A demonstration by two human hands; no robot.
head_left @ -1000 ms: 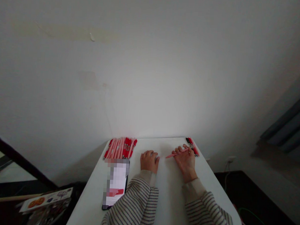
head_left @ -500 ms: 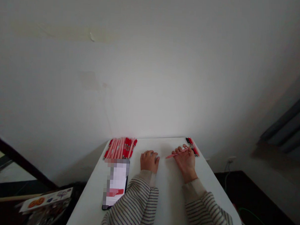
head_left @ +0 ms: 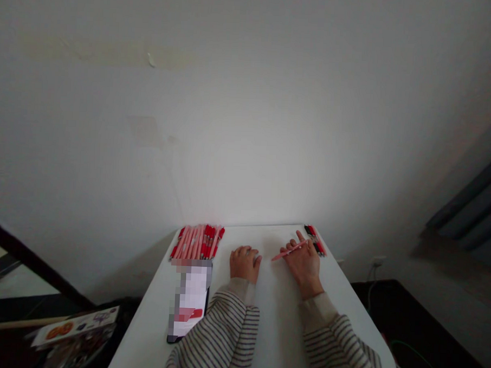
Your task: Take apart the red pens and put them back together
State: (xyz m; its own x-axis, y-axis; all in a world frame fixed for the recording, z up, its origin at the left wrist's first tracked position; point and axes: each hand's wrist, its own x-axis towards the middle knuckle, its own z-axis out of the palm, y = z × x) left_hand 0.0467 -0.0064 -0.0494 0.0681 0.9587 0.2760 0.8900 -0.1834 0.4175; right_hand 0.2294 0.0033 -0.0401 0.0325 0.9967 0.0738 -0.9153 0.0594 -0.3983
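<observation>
A pink pen [head_left: 280, 255] lies slantwise across the fingers of my right hand [head_left: 306, 269], its tip pointing left and down. The index finger is raised, and the thumb closes over the pen's other end. My left hand [head_left: 244, 265] rests on the white table [head_left: 275, 337] with its fingers curled and its thumb near them. A small greyish patch shows between that thumb and the fingertips, too small to name. Just beyond my right hand lie a few red, pink and black pens [head_left: 317, 240] at the table's far right corner.
Many pink and red pens [head_left: 196, 241] lie side by side at the far left corner. A phone [head_left: 191, 301] with a lit, partly blurred screen lies below them, near my left sleeve. The wall [head_left: 252, 124] meets the table's far edge. A bin-like container [head_left: 79, 356] stands lower left.
The fingers of my right hand have shifted around the pink pen, with the index finger now stretched upward. My left hand has stayed in place.
</observation>
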